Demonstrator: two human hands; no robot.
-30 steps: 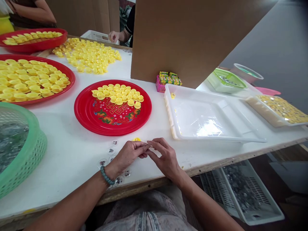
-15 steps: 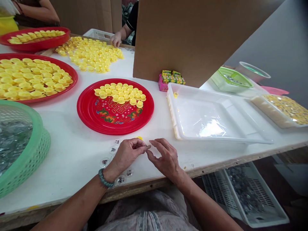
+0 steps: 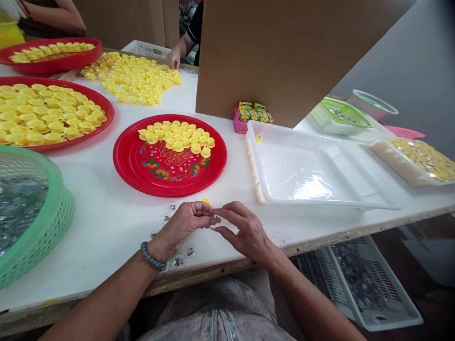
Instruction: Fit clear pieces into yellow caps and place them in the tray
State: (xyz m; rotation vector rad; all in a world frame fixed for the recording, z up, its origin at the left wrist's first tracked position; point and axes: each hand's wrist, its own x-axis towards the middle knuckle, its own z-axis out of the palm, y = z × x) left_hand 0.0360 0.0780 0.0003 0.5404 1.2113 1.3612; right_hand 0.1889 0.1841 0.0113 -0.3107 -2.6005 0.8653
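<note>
My left hand [image 3: 185, 225], with a beaded bracelet [image 3: 152, 256] at the wrist, is closed in a pinch over the table near its front edge. Whatever small thing lies between its fingertips is too small to make out. My right hand [image 3: 243, 232] meets it from the right, forefinger and thumb curved around the left fingertips, in a loose grip on the same spot. Just behind the left fingers a bit of yellow piece [image 3: 205, 201] shows. Several clear round discs with small dark printed pictures [image 3: 178, 262] lie beside and partly under my left wrist.
Beyond my hands is a red tray [image 3: 131, 175] with yellow cup-like pieces [image 3: 177, 135]. A white plastic tray [image 3: 291, 166] stands right, a green basket [image 3: 60, 218] of clear parts left. A cardboard panel [image 3: 277, 61] rises behind. A co-worker's hand [image 3: 174, 58] touches yellow pieces.
My right hand has moved slightly left, its forefinger now reaching over the left fingertips. My left hand has shifted a little and turned slightly.
</note>
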